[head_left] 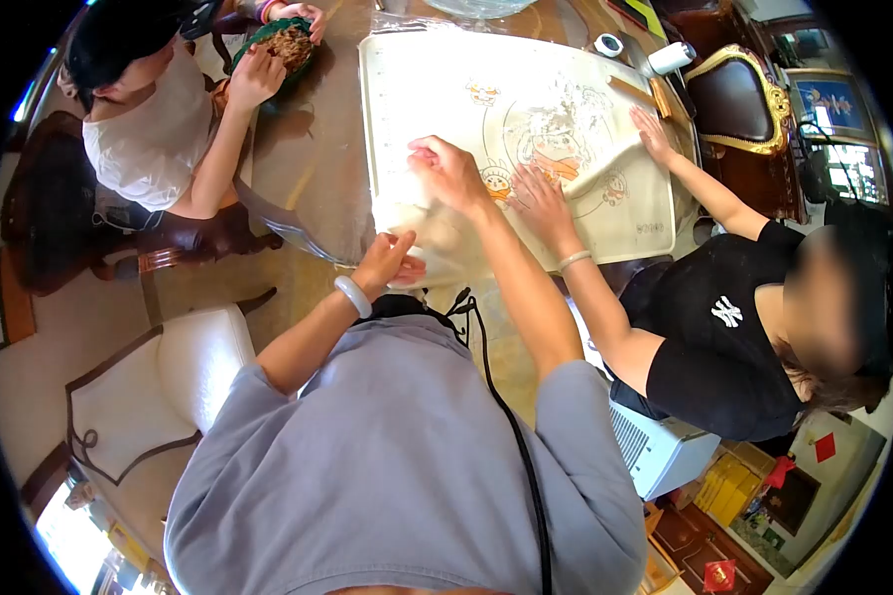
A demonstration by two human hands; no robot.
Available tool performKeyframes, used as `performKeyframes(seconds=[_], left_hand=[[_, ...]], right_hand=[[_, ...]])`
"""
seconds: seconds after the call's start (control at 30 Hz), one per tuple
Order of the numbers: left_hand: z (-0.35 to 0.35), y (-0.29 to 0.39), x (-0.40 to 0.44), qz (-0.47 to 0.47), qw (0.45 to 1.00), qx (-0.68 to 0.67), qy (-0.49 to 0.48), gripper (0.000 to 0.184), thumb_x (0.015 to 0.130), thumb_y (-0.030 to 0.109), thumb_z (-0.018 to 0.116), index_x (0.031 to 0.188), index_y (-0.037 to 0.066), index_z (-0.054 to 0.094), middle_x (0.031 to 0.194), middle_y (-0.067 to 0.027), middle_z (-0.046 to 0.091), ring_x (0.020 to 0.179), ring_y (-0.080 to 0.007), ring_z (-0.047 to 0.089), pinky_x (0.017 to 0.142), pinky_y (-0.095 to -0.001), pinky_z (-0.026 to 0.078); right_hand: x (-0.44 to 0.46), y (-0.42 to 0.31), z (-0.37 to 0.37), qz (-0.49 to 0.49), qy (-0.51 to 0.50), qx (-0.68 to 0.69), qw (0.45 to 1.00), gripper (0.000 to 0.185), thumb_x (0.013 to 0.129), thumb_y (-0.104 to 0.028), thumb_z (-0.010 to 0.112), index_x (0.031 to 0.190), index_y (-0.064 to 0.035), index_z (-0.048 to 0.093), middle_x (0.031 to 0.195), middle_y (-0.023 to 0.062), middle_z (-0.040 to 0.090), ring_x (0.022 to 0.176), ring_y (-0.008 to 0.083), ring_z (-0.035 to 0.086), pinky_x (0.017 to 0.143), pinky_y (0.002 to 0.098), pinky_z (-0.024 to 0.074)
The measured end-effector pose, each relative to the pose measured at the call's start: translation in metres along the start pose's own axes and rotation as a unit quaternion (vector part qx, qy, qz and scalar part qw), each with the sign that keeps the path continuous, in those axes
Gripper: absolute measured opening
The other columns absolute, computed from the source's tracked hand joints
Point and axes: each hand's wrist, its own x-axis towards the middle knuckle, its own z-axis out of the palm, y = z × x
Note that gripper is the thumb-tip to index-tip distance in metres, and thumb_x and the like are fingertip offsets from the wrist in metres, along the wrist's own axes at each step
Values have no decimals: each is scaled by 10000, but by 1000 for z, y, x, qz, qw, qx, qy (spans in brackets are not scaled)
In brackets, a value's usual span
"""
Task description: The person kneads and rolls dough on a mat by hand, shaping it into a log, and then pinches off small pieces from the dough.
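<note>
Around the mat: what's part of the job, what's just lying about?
Likely in the job:
- pale dough-like pieces
- cartoon-printed mat
- dough-like roll under a co-worker's hands

Apparently idle:
- white cylinder
- gold-framed chair

A gilt-trimmed chair (736, 97), cream chair (134, 392) and, apparently, framed picture (831, 105) suggest a home.

The mat (417, 89) looks like smooth plastic, the table (332, 164) under it shiny, the gold-edged chair (732, 104) right of it glossy
</note>
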Motion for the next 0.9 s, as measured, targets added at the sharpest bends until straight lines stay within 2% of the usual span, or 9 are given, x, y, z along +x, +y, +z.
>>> performKeyframes(seconds=[0.1, 0.13, 0.17, 0.27, 0.3, 0.4, 0.57, 0.7, 0.9], left_hand=[[-39, -5, 15, 116, 981, 155, 16, 380, 959, 340, 509, 947, -32, 587, 751, -127, 686, 694, -228, 686, 643, -334, 542], [-35, 16, 5, 207, 940, 238, 127, 344, 947, 292, 486, 817, 13, 638, 658, -127, 665, 659, -242, 682, 651, -350, 525], [-32, 41, -8, 252, 904, 302, 169, 282, 944, 285, 485, 922, 45, 631, 739, -164, 670, 699, -311, 670, 670, -414, 510], [-16, 57, 28, 409, 821, 338, 210, 290, 959, 292, 466, 986, 36, 599, 909, -191, 660, 844, -365, 628, 750, -450, 486], [-7, 59, 45, 456, 793, 345, 209, 294, 962, 296, 458, 1005, 34, 585, 970, -195, 650, 894, -378, 608, 781, -459, 475], [9, 44, 105, 456, 765, 437, 128, 286, 967, 259, 434, 1056, 36, 591, 1042, -196, 626, 958, -375, 575, 847, -432, 454], [2, 48, 77, 495, 734, 455, 90, 229, 953, 255, 440, 982, 58, 554, 916, -165, 590, 881, -358, 553, 791, -429, 453], [-5, 49, 93, 498, 716, 475, 120, 213, 963, 235, 434, 930, 51, 537, 862, -155, 580, 850, -353, 551, 763, -434, 458], [12, 79, 103, 308, 779, 523, 158, 343, 1012, 297, 327, 921, 57, 554, 817, -184, 632, 794, -386, 600, 707, -463, 492]], right_hand=[[-1, 39, 0, 43, 86, -51, 994, 261, 894, -229, 600, 1076, -44, 632, 974, 129, 692, 924, 247, 665, 813, 329, 514], [-4, 58, -2, 55, 113, -66, 990, 269, 889, -241, 600, 1075, -49, 627, 973, 129, 690, 918, 271, 661, 807, 356, 512], [-5, 68, 0, 69, 141, -81, 984, 277, 883, -253, 600, 1074, -53, 622, 971, 130, 687, 913, 295, 657, 801, 383, 511], [-12, 69, 16, 149, 91, -115, 978, 258, 909, -235, 545, 1075, -44, 598, 1000, 160, 664, 948, 360, 619, 798, 440, 480], [-17, 71, 26, 101, 97, -131, 982, 256, 917, -238, 522, 1068, -42, 588, 985, 171, 651, 934, 373, 604, 793, 451, 467], [-34, 69, 55, -14, 127, -176, 976, 254, 934, -249, 471, 1039, -38, 564, 935, 195, 610, 892, 393, 562, 784, 475, 432], [-44, 55, 63, -114, 205, -210, 949, 253, 935, -275, 463, 982, -39, 541, 878, 188, 551, 836, 370, 528, 784, 464, 416], [-27, 47, 60, -6, 134, -263, 955, 248, 933, -289, 484, 916, -45, 524, 934, 170, 570, 903, 372, 542, 765, 465, 456], [11, 65, 47, 35, 83, -301, 949, 389, 985, -392, 388, 887, -51, 549, 734, 196, 644, 722, 421, 621, 652, 513, 476]])
